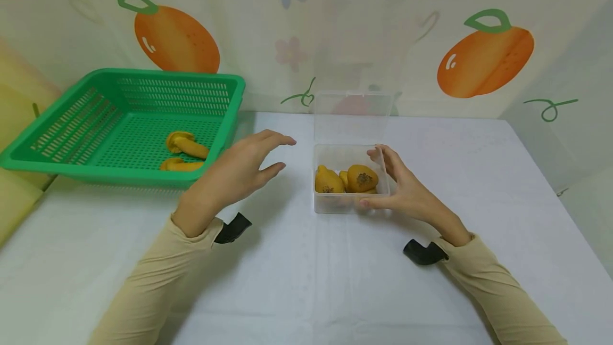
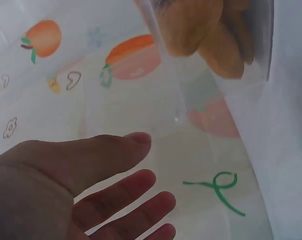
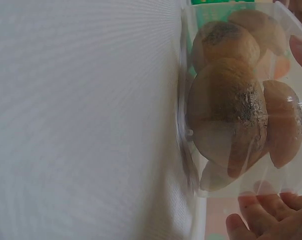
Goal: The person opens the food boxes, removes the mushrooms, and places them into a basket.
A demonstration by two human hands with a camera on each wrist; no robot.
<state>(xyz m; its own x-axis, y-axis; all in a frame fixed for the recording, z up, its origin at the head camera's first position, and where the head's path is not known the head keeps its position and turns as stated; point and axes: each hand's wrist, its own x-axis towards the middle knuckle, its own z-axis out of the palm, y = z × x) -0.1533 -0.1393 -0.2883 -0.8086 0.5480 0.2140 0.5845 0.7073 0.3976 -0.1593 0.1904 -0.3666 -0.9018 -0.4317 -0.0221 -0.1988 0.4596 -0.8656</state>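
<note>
A clear plastic box (image 1: 330, 205) stands on the table with its see-through lid (image 1: 351, 116) raised at the back. Inside lie several yellow-brown mushrooms (image 1: 362, 179), some with dark, rough patches, also seen through the wall in the right wrist view. My right hand (image 1: 407, 188) holds the box at its right side, thumb at the front and fingers over the back right rim. My left hand (image 1: 239, 169) is in the air between the box and the green basket (image 1: 227, 137), its fingers extended and holding nothing. Two yellow mushrooms (image 1: 189, 146) lie in the basket's right part.
White cloth (image 1: 287, 276) covers the table. Behind it hangs a pale curtain (image 1: 335, 25) printed with oranges and flowers. The basket's slotted rim rises at the left, close to my left wrist. Black wrist pieces (image 1: 425, 252) stick out from both sleeves.
</note>
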